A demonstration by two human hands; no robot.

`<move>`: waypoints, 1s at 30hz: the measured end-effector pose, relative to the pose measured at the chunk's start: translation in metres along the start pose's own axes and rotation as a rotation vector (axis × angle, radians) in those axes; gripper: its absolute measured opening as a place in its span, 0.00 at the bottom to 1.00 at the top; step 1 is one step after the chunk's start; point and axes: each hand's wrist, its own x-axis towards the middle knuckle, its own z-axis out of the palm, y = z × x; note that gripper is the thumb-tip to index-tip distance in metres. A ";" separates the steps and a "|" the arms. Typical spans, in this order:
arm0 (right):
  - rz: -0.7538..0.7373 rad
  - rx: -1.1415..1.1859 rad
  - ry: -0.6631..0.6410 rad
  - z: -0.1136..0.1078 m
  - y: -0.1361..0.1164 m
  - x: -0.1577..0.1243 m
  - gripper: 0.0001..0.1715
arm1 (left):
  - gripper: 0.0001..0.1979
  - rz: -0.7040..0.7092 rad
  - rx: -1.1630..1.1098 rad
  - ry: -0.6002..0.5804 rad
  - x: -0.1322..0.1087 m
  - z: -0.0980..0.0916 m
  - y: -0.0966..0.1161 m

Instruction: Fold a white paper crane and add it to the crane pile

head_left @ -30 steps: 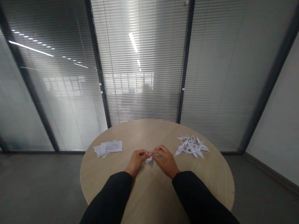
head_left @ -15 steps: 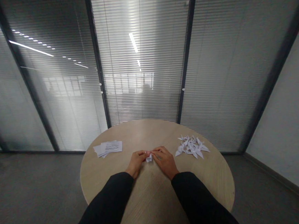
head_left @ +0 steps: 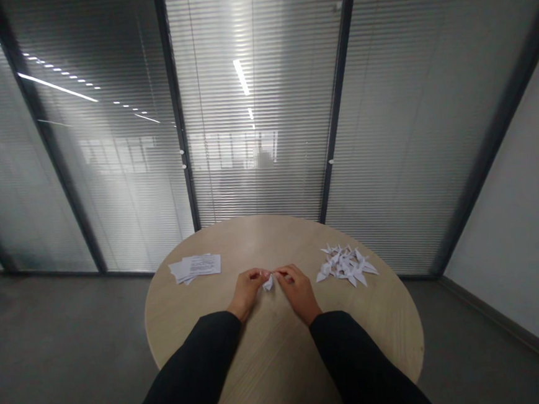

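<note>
A glass partition (head_left: 252, 104) with slatted blinds fills the far side of the room, a white wall (head_left: 512, 208) closes off the right, and a grey floor (head_left: 67, 355) runs beneath both. A round, pale wood table (head_left: 282, 363) stands in front of the partition, with black sleeves (head_left: 189, 370) reaching over its near edge. On the table's left lies a loose stack of printed papers (head_left: 195, 267); on its right, a heap of white folded paper cranes (head_left: 346, 265).

Between them, near the middle of the table, are the left hand (head_left: 247, 291) and right hand (head_left: 297, 290). Compared with half a second ago, both have curled up from their flatter pose, and the fingers now arch towards each other. The paper is now pinched, rather than pressed down.

Each grip is closed on a small folded paper (head_left: 268, 283), which hangs from the fingertips (head_left: 279, 273) between the hands. It appears to sit just above the table, though the exact gap cannot be judged. Its folds are too small to make out.
</note>
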 end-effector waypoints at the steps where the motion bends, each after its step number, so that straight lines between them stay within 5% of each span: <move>1: 0.031 0.018 0.008 0.000 0.001 0.000 0.10 | 0.17 0.012 0.021 0.009 0.001 0.000 -0.001; 15: 0.131 0.201 -0.120 0.001 0.000 0.000 0.11 | 0.11 0.205 0.192 0.035 0.002 -0.003 0.003; 30: 0.073 0.153 -0.063 -0.002 -0.006 0.003 0.07 | 0.10 0.322 0.377 -0.005 -0.001 -0.003 0.003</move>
